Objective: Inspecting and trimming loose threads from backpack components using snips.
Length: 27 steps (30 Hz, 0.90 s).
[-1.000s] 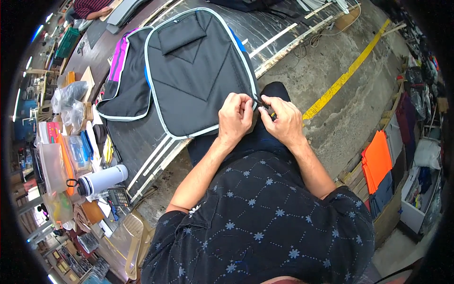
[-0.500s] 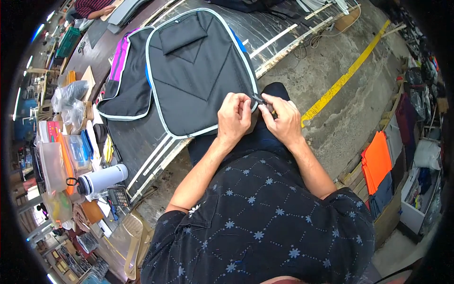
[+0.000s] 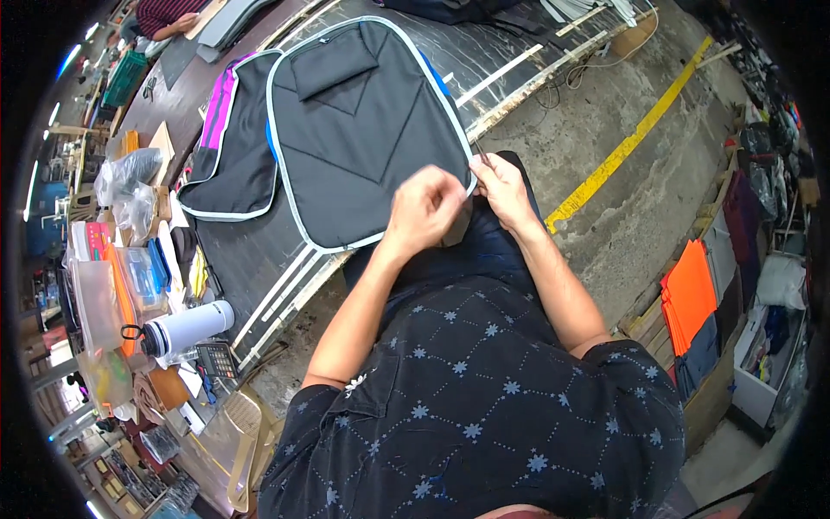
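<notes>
A black padded fabric panel (image 3: pixel 346 138) with light grey binding, stitched V lines and a small pillow-like pad (image 3: pixel 335 67) lies on the dark table, its near edge overhanging. At the panel's lower right edge, my right hand (image 3: pixel 504 190) is closed, thumb and fingers pinched. A thin dark item (image 3: pixel 482 156) sticks out of that pinch; its kind is not clear. Just left of it, over the panel's near edge, my left hand (image 3: pixel 425 208) is curled and slightly blurred. Whatever its fingers may hold is hidden.
A black piece with magenta trim (image 3: pixel 233 147) lies left of the panel. Near the table's left side are a white bottle (image 3: pixel 194 329), a calculator (image 3: pixel 216 359) and plastic bags (image 3: pixel 130 182). Orange sheets (image 3: pixel 689 294) hang at right. Another person's hand (image 3: pixel 186 22) shows far left.
My left hand has drawn slightly away from my right hand and curled tighter. My right hand has shifted slightly up along the panel's edge. The panel has hardly moved.
</notes>
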Available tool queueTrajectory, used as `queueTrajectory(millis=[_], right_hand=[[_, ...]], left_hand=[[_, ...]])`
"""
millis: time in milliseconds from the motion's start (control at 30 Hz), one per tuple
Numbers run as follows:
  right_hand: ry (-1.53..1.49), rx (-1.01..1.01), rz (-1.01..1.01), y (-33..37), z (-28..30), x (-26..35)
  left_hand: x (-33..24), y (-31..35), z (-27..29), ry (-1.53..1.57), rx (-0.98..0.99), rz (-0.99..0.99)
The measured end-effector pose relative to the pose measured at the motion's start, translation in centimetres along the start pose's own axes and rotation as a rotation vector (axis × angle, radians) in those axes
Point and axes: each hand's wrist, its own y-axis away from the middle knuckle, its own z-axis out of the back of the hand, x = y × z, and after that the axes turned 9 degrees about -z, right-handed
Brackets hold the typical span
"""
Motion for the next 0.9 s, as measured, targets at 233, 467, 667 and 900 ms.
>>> queueTrajectory(millis=[233,467,667,900], right_hand=[[-0.134,0.056,-0.15,0.6,0.2,0.7],[-0.216,0.112,-0.165,0.9,0.4,0.0],[-0.304,0.094,-0.217,1.2,0.5,-0.7],[0.205,-0.096,0.244,-3.7,0.4,2.7]], left_hand=[[-1.9,0.8,1.8,0.109,0.128,-0.044],[-1.7,-1.4,0.9,-0.894,-0.177,-0.144],[-3.1,1.0,-0.3,0.134,0.193,-0.117],[-0.2,-1.9,-0.2,-0.441,-0.114,-0.244]])
